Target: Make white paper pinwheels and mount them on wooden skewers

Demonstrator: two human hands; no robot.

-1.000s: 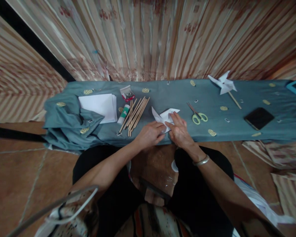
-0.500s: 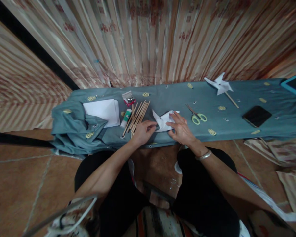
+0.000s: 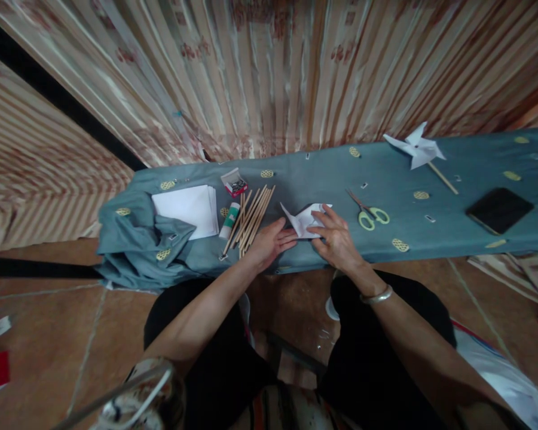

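Observation:
A partly folded white paper (image 3: 301, 223) lies on the cloth in front of me, with one pointed flap standing up at its left. My right hand (image 3: 336, 239) holds it at the right side, its fingers bent over the sheet. At the paper's lower left, my left hand (image 3: 271, 243) has its fingers stretched out, their tips at the edge. Just left of that hand is a pile of thin wooden sticks (image 3: 254, 216). Scissors with light green handles (image 3: 368, 214) lie partly open to the right of the paper.
A glue stick (image 3: 230, 220), an open small box of metal pins (image 3: 235, 182) and a stack of white paper (image 3: 188, 206) are at left. A finished paper pinwheel (image 3: 416, 147) on a stick and a dark phone (image 3: 500, 210) lie at right. A curtain (image 3: 278, 77) hangs behind.
My left fingers have straightened from a pinch and lie along the paper's lower left edge. My right hand stays on the paper. The view has shifted slightly.

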